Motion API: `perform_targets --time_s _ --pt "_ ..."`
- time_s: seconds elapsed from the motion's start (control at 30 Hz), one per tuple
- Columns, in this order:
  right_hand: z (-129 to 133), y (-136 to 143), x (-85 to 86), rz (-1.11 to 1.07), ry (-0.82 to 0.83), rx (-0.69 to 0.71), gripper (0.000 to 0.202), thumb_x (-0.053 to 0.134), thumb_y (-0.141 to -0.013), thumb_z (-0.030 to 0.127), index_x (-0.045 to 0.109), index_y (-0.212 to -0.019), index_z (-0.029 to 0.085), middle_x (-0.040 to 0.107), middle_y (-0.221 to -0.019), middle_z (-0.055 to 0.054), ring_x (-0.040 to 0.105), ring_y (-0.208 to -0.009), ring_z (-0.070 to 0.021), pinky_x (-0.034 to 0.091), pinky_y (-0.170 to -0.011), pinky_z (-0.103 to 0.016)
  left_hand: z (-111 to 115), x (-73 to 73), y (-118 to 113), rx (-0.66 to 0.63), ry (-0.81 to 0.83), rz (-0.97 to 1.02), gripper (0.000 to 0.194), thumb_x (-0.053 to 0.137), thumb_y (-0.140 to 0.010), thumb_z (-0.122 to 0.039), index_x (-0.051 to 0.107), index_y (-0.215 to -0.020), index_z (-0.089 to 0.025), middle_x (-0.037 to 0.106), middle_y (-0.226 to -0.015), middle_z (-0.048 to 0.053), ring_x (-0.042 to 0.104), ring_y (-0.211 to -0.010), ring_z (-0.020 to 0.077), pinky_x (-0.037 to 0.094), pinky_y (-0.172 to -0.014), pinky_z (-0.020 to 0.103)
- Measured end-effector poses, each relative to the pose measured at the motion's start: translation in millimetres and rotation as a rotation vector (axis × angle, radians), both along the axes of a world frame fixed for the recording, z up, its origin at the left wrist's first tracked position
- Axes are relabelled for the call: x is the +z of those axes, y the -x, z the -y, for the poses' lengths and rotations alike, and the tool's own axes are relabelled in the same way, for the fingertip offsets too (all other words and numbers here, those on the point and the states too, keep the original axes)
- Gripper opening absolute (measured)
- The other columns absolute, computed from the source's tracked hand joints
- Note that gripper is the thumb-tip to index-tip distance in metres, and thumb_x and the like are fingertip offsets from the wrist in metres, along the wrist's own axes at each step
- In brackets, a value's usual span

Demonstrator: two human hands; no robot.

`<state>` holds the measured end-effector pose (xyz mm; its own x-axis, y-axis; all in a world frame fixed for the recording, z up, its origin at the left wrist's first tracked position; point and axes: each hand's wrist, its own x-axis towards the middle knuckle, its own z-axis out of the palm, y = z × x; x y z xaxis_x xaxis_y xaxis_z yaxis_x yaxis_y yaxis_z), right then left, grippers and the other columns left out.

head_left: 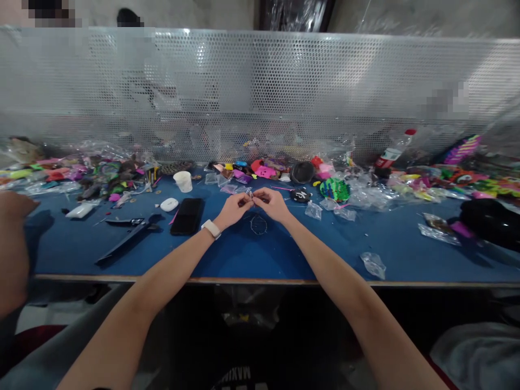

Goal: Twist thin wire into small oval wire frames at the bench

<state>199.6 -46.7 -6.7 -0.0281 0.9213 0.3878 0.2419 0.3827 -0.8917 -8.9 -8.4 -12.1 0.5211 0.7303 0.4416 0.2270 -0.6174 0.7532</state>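
My left hand (237,208) and my right hand (271,203) meet over the middle of the blue table, fingertips pinched close together. Between them is a thin cord (258,223), whose pale loop shows just below the fingers against the table. A small shiny bit pokes up at the fingertips, too small to name. A light band (212,229) circles my left wrist. To the left of my left hand lies a black phone (187,216). Beyond my right hand are a dark oval piece with white marks (300,195) and a small clear bag (313,210).
A blue table (260,262) runs along a perforated metal screen (260,81). Colourful soft pieces and plastic bags line its back. A white cup (183,181), a white case (169,205) and a bottle (393,153) stand or lie around. Another person's arm (14,244) reaches in at left.
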Motion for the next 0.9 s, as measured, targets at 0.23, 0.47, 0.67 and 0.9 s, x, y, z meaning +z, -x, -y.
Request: perform_targets --time_s 0.23,0.47,0.67,0.9 --pt "-2 -1 -3.6 0.192 0.006 -0.106 0.011 0.077 -0.080 0.034 0.070 -0.082 0.027 0.081 -0.078 -0.003 0.078 -0.075 -0.0256 0.062 -0.076 -0.041 10 15.6 17 0.212 -0.283 -0.609 0.025 0.073 -0.110 -0.039 0.081 -0.117 -0.017 0.078 -0.131 0.026 0.074 -0.127 0.0442 0.064 -0.110 0.058" --pt "0 -2 -1.2 0.276 -0.099 -0.155 0.011 0.075 -0.087 0.035 0.071 -0.082 0.026 0.083 -0.085 -0.006 0.077 -0.080 -0.0263 0.063 -0.079 -0.041 17 30.2 41 0.726 -0.075 -0.995 0.067 0.051 -0.120 -0.058 0.057 -0.173 -0.018 0.037 -0.189 0.032 0.036 -0.172 0.0609 0.054 -0.121 0.086" --pt "4 0 1.2 0.300 -0.112 -0.091 0.010 0.077 -0.090 0.033 0.072 -0.084 0.026 0.085 -0.090 -0.006 0.077 -0.082 -0.0259 0.065 -0.085 -0.042 17 35.3 41 0.722 -0.024 -1.013 0.075 0.048 -0.120 -0.061 0.047 -0.183 -0.020 0.014 -0.198 0.030 0.029 -0.176 0.0644 0.060 -0.116 0.082" --pt "5 -2 3.9 0.328 -0.113 -0.085 0.009 0.076 -0.093 0.032 0.074 -0.088 0.025 0.085 -0.092 -0.007 0.077 -0.082 -0.0261 0.064 -0.084 -0.042 17 32.2 39 0.706 0.011 -0.998 0.072 0.036 -0.123 -0.058 0.056 -0.178 -0.016 0.015 -0.198 0.030 0.027 -0.176 0.0676 0.058 -0.115 0.086"
